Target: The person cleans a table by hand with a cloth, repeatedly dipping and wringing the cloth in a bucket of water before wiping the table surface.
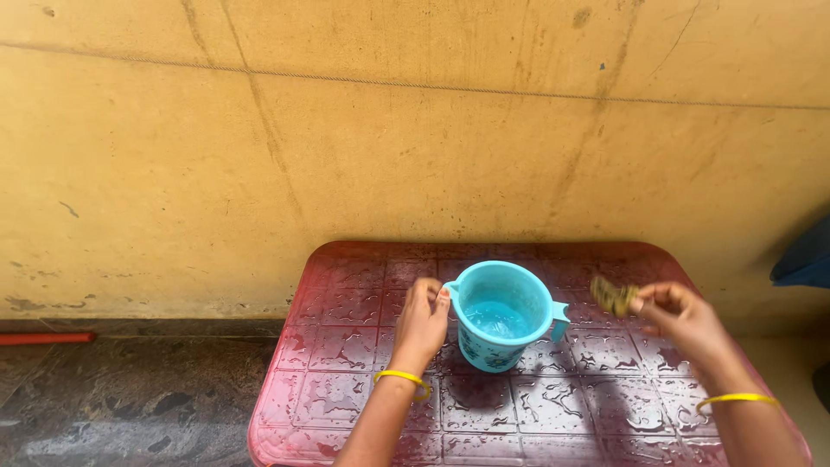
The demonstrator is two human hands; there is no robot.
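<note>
A turquoise plastic mug point(503, 313) with water in it stands upright on a wet red plastic table point(346, 363). My left hand point(422, 322) grips the mug's left rim with its fingers curled over the edge. To the right of the mug, my right hand point(683, 320) is raised a little above the table and pinches a small greenish scrub pad point(613, 296) between fingertips. The mug's handle points right, towards that hand. Both wrists wear a yellow bangle.
A stained yellow wall point(389, 147) rises directly behind the table. Dark wet stone floor point(130, 398) lies to the left, with a red pipe point(43, 338) along the wall base. A blue object point(806, 258) shows at the right edge.
</note>
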